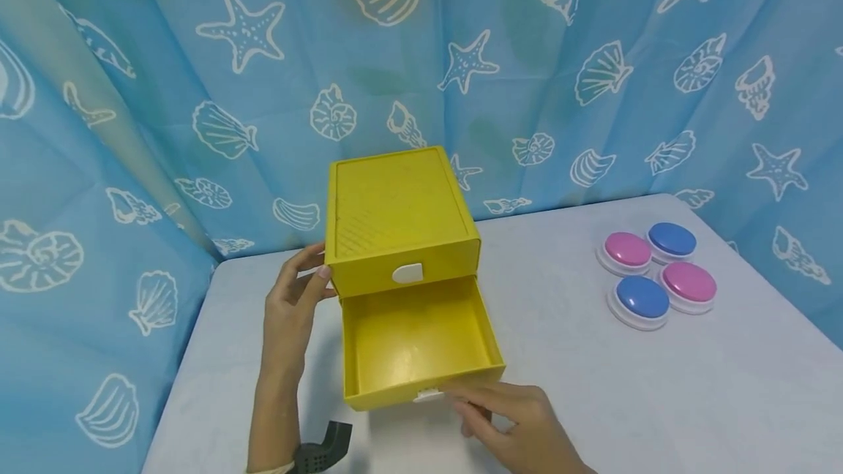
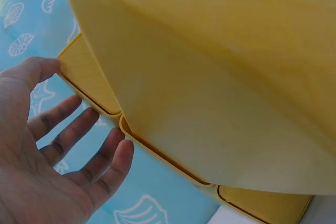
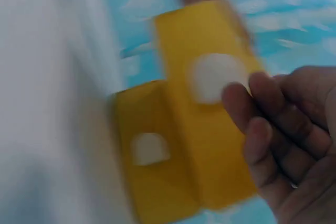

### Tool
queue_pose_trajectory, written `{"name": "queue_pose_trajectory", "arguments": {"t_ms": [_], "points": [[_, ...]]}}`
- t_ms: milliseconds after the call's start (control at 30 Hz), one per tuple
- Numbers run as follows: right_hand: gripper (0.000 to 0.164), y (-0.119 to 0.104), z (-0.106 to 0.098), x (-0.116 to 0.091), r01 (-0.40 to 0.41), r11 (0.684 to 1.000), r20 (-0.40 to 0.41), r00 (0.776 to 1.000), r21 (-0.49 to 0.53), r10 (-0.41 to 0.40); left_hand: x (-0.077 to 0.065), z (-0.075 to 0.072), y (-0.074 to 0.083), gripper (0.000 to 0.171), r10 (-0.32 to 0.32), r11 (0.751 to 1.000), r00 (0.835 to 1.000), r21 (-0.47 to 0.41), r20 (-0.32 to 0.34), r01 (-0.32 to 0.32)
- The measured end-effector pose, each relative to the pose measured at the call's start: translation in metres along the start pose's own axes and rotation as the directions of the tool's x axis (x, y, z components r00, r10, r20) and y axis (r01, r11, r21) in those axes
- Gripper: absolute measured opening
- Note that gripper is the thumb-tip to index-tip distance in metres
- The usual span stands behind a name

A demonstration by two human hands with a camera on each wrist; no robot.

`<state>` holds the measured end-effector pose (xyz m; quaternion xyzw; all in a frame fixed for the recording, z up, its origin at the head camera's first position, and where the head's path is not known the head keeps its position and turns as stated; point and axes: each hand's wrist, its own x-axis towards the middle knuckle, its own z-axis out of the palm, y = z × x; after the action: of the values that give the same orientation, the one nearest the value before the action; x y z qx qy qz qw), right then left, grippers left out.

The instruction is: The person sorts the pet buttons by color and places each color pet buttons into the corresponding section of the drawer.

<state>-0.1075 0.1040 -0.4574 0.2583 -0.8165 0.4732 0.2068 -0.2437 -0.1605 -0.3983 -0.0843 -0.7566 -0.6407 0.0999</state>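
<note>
A yellow two-drawer box (image 1: 402, 211) stands on the table, its upper drawer closed. The lower drawer (image 1: 421, 335) is pulled out and has nothing inside. My left hand (image 1: 294, 295) touches the box's left side, the thumb at the front corner. In the left wrist view its fingers (image 2: 107, 179) are spread and a blurred yellow surface fills much of the picture. My right hand (image 1: 510, 419) is at the lower drawer's white knob (image 1: 429, 394). In the right wrist view its fingers are loosely bent over the edge of a blurred white knob (image 3: 215, 77), with no grip visible.
Two blue and two pink round push buttons on white bases, among them a blue button (image 1: 640, 300) and a pink button (image 1: 688, 285), are grouped on the table (image 1: 546, 357) to the right. A blue curtain (image 1: 514, 57) with white shells and starfish hangs behind.
</note>
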Motion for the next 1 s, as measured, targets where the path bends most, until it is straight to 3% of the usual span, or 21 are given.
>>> {"name": "queue_pose_trajectory", "arguments": {"t_ms": [100,233,300,367,467,567,767,867,1000], "points": [[0.02,0.004,-0.034,-0.004,-0.153,0.988,-0.025,0.988,0.003,0.153,0.0,0.002,0.003,0.042,0.005,1.0,1.0,0.004,-0.004,-0.005],[0.013,0.045,-0.081,-0.004,-0.309,0.937,-0.236,0.934,-0.162,0.267,0.002,0.002,0.005,0.042,0.009,0.999,0.999,0.032,-0.031,-0.008],[0.014,0.075,-0.103,-0.006,-0.393,0.88,-0.347,0.891,-0.268,0.292,0.002,0.002,0.005,0.042,0.001,0.999,0.999,0.042,-0.042,0.001],[0.029,0.104,-0.124,-0.011,-0.478,0.793,-0.408,0.855,-0.378,0.321,0.001,0.001,0.004,0.042,-0.012,0.999,0.999,0.047,-0.043,0.014],[0.061,0.138,-0.155,-0.022,-0.574,0.651,-0.429,0.814,-0.496,0.391,0.0,0.002,0.002,0.043,-0.025,0.999,0.999,0.036,-0.025,0.026],[0.084,0.159,-0.175,-0.034,-0.628,0.569,-0.419,0.778,-0.53,0.468,-0.001,0.002,0.0,0.043,-0.032,0.999,0.999,0.031,-0.013,0.033],[0.099,0.184,-0.187,-0.044,-0.659,0.521,-0.399,0.748,-0.542,0.531,-0.003,0.002,-0.001,0.043,-0.041,0.998,0.998,0.051,-0.038,0.043],[0.104,0.191,-0.187,-0.047,-0.661,0.515,-0.39,0.744,-0.545,0.543,-0.004,0.003,-0.002,0.043,-0.041,0.998,0.998,0.053,-0.045,0.044],[0.107,0.193,-0.185,-0.05,-0.684,0.511,-0.393,0.724,-0.521,0.567,-0.002,0.006,-0.001,0.044,-0.041,0.998,0.998,0.055,-0.048,0.043]]}}
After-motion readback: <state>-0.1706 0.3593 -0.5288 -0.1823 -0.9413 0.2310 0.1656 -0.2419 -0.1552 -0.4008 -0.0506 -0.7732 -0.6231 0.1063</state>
